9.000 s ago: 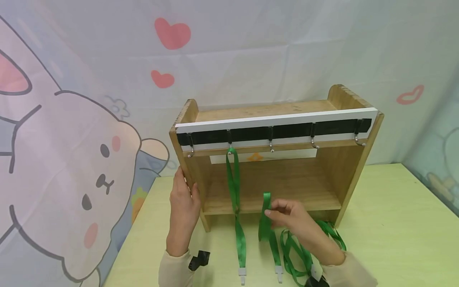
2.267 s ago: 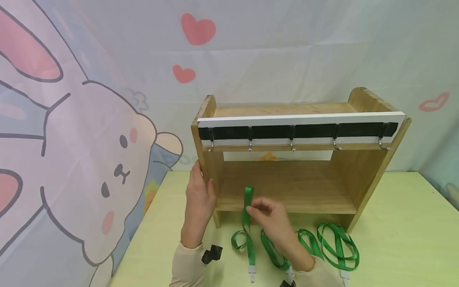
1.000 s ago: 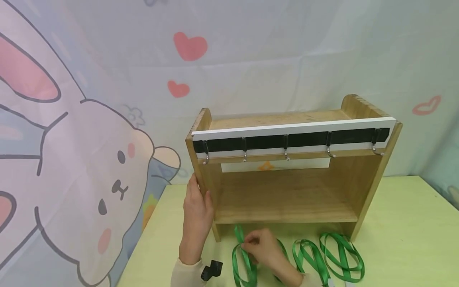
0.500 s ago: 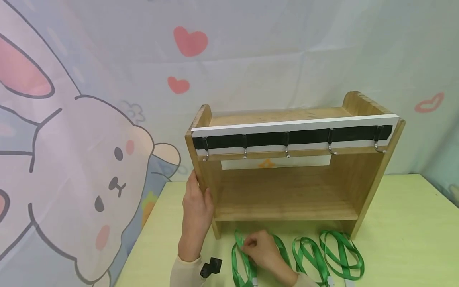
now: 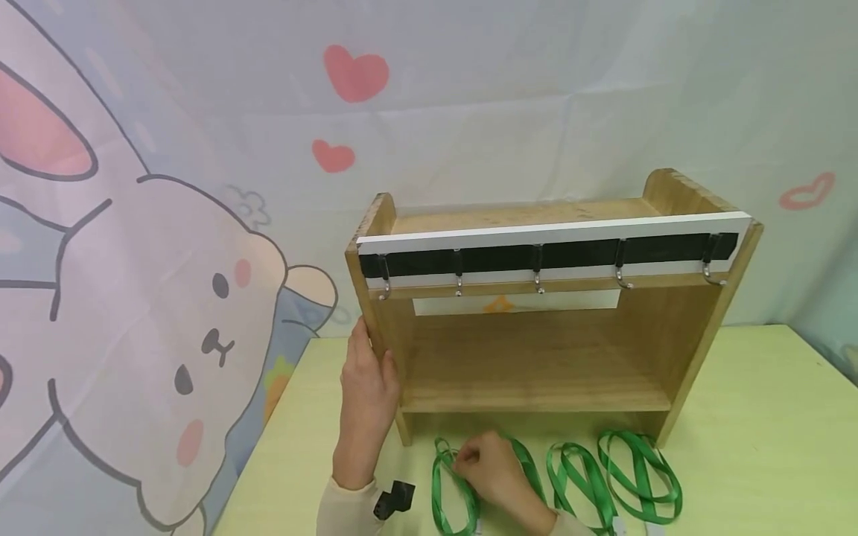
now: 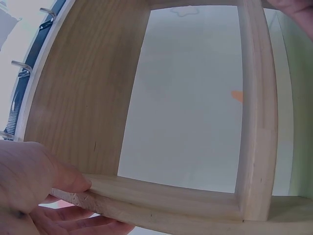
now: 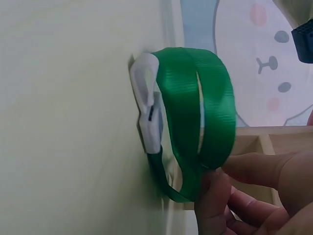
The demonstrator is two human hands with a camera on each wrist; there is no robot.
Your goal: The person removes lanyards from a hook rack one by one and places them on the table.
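My left hand grips the left side panel of a small wooden shelf; in the left wrist view the thumb lies on the panel's inner side, fingers on the outer. At the table in front of the shelf, my right hand pinches a green lanyard between thumb and fingers. Its ribbon is gathered into loops, and its white clip shows in the right wrist view. Several metal hooks on a black strip run along the shelf's top front, with nothing hanging from them.
More coiled green lanyards lie to the right: one partly behind my right hand, another, and one by the shelf's right leg. A printed cloth backdrop stands behind the pale green table.
Nine seconds ago a lanyard hung from the second hook; now none does. My right hand has lowered the pinched lanyard to the table, its ribbon now looped. My left hand keeps its grip.
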